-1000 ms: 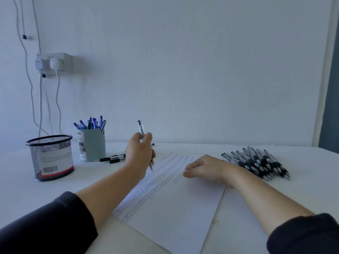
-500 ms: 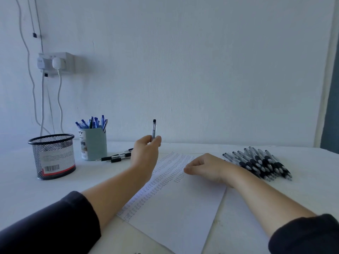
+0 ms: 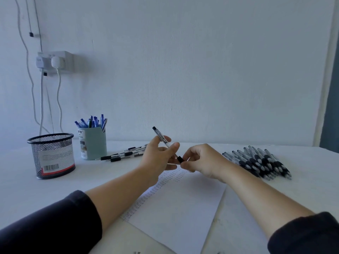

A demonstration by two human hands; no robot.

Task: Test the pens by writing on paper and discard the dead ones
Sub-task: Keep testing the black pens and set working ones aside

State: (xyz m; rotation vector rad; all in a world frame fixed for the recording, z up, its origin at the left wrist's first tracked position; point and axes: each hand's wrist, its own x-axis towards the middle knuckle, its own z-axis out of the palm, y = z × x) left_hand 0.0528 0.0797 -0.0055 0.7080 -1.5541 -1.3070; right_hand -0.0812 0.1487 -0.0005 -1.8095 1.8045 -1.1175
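Observation:
My left hand [image 3: 159, 156] holds a clear black-tipped pen [image 3: 161, 137] between thumb and fingers, lifted above the paper and tilted with its clicker end up and to the left. My right hand [image 3: 203, 161] has come up off the sheet, and its fingertips pinch the pen's black lower end. Below both hands lies the white paper [image 3: 176, 213], with rows of small written marks along its left side. A heap of black-grip pens [image 3: 260, 162] lies on the table to the right of my right hand.
A black mesh cup [image 3: 52, 155] stands at the left. Beside it, a pale blue cup [image 3: 93, 142] holds several blue pens. A few black pens [image 3: 121, 156] lie loose in front of that cup. Wall sockets with cables hang above.
My left hand raised the pen off the paper and tipped it. My right hand left the sheet and took hold of the pen's lower end.

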